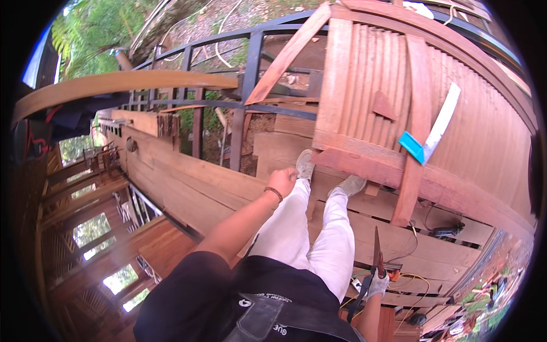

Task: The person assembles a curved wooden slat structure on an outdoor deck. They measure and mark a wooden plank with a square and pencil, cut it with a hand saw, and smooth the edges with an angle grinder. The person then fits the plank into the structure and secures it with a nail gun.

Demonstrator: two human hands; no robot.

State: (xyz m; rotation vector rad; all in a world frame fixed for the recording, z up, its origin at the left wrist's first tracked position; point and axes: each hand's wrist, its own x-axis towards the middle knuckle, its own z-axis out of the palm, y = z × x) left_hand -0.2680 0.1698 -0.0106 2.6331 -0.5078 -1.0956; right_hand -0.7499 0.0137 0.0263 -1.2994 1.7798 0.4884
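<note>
Hanging this side of the slatted wood panel [363, 85], the gloved right hand [376, 284] is by a thin, pointed strip [376, 248]; I cannot tell if its grip is clamped. Left of the panel, the bare left hand [282, 181] curls together. The strip looks light, stiff; hold its blunt end.

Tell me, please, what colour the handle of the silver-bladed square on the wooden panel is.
The short, thick handle is turquoise; the head view shows it best.
</note>
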